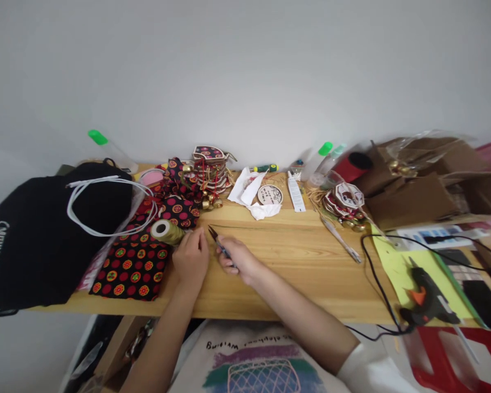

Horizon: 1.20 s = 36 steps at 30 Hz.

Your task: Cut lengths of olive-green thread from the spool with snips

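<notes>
Head camera: pliers [224,250] point away from me and to the left, their long side slanting, over the wooden table [286,284]. My right hand [236,256] is wrapped round them. My curled left hand [192,257] is by the spool [169,233]; I can't tell if it holds anything.

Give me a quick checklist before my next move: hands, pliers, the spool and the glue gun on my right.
1. Pliers gripped: ok, the right hand is closed around the handles.
2. Plier tips well away from the left hand: not ok, they point just beside its fingers.
3. Spool within reach: ok, it lies on its side next to the left hand.
4. Glue gun well back from the edge: not ok, it lies at the front edge of the table.
5. Glue gun cold: cannot tell, heat does not show.
</notes>
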Each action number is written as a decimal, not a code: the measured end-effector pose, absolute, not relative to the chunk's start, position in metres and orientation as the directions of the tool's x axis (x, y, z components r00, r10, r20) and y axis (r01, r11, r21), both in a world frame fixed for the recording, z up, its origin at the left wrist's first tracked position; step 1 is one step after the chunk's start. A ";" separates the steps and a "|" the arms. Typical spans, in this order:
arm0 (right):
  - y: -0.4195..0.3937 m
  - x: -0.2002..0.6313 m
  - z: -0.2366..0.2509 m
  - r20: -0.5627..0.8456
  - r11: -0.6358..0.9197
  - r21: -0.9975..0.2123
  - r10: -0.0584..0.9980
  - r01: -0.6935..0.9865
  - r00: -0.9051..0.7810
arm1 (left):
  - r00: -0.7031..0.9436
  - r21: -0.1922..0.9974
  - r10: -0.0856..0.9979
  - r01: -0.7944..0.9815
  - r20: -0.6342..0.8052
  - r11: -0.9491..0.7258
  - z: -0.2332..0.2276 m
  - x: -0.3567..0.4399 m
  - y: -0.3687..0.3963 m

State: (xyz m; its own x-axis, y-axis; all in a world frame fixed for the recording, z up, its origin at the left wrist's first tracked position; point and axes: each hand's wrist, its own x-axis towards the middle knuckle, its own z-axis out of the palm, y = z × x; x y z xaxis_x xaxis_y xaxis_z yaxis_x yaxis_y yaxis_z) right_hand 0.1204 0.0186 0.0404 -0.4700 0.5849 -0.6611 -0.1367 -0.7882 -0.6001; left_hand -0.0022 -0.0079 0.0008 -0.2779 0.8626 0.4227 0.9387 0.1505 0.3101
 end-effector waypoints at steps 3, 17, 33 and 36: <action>0.021 0.155 0.042 -0.592 -0.742 -0.631 0.650 -0.228 -0.476 | -0.171 0.282 0.865 0.959 0.473 0.035 -0.001 -0.004 -0.008; -0.024 0.308 0.007 0.283 -0.004 -0.687 0.920 0.726 0.272 | 0.231 0.102 0.884 0.950 0.406 -0.295 -0.001 -0.001 -0.031; -0.012 0.308 -0.009 0.351 0.122 -0.429 0.935 0.895 0.041 | 0.169 0.089 0.920 0.973 0.354 -0.213 -0.003 0.001 -0.028; -0.011 0.308 -0.010 0.352 0.127 -0.421 0.935 0.898 0.033 | 0.168 0.113 0.920 0.969 0.354 -0.221 -0.003 0.002 -0.028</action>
State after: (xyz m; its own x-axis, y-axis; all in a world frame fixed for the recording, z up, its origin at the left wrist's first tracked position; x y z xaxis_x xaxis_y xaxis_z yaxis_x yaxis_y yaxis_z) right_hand 0.3080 -0.0114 -0.0096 0.0326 0.9355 0.3519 0.8979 0.1272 -0.4213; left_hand 0.0016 -0.0279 -0.0027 0.1684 0.9199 0.3542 0.9688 -0.2207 0.1128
